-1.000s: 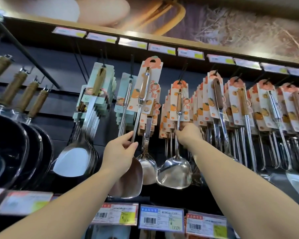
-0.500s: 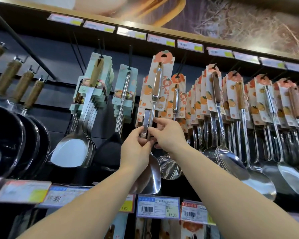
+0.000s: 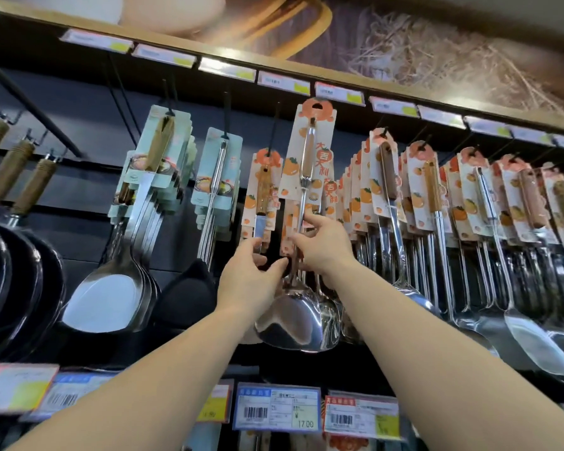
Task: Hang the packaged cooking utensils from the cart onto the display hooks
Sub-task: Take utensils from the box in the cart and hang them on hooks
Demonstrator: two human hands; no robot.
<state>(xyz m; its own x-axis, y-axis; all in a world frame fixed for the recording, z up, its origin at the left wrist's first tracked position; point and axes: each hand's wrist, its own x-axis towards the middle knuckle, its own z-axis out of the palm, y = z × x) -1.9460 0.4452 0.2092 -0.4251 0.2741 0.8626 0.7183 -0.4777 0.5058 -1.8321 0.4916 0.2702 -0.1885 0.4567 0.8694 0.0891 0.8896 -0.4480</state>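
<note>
A steel spatula on an orange-printed card (image 3: 310,164) is held high in front of the hook wall, its card top near a black display hook (image 3: 275,125). My left hand (image 3: 253,281) grips its steel shaft just above the shiny blade (image 3: 290,317). My right hand (image 3: 323,245) pinches the same shaft a little higher, index finger stretched along it. Whether the card's hole sits on a hook I cannot tell. Behind it hangs another carded utensil with a wooden handle (image 3: 262,193).
Rows of carded ladles and spatulas (image 3: 437,203) fill the hooks to the right. Pale green carded turners (image 3: 157,170) hang to the left, with dark woks (image 3: 13,281) further left. Price labels (image 3: 277,406) line the shelf edge below, and a shelf (image 3: 274,66) runs overhead.
Both hands came together on the spatula's shaft and lifted it higher and to the right, toward the hooks. My right hand left the hanging utensils and took the shaft.
</note>
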